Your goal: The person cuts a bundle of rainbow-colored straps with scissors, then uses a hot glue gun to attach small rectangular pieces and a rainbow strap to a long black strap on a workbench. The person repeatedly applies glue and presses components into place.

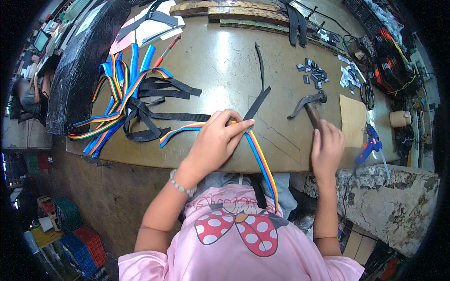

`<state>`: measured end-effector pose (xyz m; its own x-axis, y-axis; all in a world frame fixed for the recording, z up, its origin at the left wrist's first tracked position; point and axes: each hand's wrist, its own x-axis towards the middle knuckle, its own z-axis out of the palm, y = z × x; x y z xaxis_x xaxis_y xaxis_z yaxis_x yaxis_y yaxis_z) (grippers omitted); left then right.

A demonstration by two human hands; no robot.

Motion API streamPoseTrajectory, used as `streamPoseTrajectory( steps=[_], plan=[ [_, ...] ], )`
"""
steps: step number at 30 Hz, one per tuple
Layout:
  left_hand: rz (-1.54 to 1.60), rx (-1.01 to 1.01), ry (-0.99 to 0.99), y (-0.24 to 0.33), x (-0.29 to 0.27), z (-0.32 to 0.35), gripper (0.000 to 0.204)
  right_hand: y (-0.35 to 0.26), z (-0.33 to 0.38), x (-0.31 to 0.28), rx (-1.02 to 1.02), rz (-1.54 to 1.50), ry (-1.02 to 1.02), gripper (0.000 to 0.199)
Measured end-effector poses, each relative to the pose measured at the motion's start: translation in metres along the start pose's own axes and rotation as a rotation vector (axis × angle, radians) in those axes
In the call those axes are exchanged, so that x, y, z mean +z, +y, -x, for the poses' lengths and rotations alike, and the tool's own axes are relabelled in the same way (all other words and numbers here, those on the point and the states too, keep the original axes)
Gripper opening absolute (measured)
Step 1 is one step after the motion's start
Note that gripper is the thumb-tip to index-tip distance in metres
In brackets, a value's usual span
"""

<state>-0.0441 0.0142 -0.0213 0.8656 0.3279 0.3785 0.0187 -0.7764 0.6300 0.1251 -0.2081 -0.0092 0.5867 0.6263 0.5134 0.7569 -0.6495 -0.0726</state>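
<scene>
— What does the left hand have?

— From my feed, the left hand [216, 140] lies flat-fingered on the worktop [220, 61] near its near edge, its grip pressed down on a rainbow-striped ribbon [262, 164] where a black strap [258, 100] meets it. The fingers are closed over the ribbon, pinning it rather than lifting it. From under the hand the ribbon runs down over the near edge toward the pink shirt [243, 243], and its other end trails leftward along the worktop.

— And the right hand?

— The right hand [327, 149] is wrapped around the handle of a hammer [310, 107], near the near edge on the right side. That grip is fully closed on the handle; the hammer's head points away, toward the middle of the worktop, and I cannot tell whether it rests on the surface or sits just above it.

— What else do you see around them?

— A heap of rainbow ribbons [112, 103] and black straps [159, 89] sits toward the left edge. Small dark metal clips [313, 72] are scattered toward the far right, with black scissors [367, 95] near the right edge. A blue glue gun [371, 143] lies on the stone ledge just beyond the right edge.
</scene>
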Motion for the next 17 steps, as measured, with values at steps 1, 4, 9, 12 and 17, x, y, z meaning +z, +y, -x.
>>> streamPoseTrajectory(
  steps=[1,4,9,12,17],
  plan=[
    [0.002,0.013,-0.022,-0.005,0.001,-0.004,0.026,-0.004,0.0,0.0,-0.118,-0.098,-0.089,0.03],
    [0.004,0.01,-0.041,-0.008,0.003,-0.004,0.025,-0.038,0.004,0.011,-0.411,-0.389,-0.335,0.041],
    [0.006,-0.012,-0.015,-0.008,0.007,0.0,0.028,-0.063,-0.013,0.034,-0.586,-0.417,-0.243,0.035],
    [-0.019,-0.035,0.001,-0.005,0.01,0.002,0.03,-0.065,-0.011,0.035,-0.583,-0.415,-0.256,0.036],
    [-0.017,-0.044,0.008,-0.002,0.01,0.001,0.032,-0.062,-0.005,0.036,-0.577,-0.367,-0.302,0.038]
  ],
)
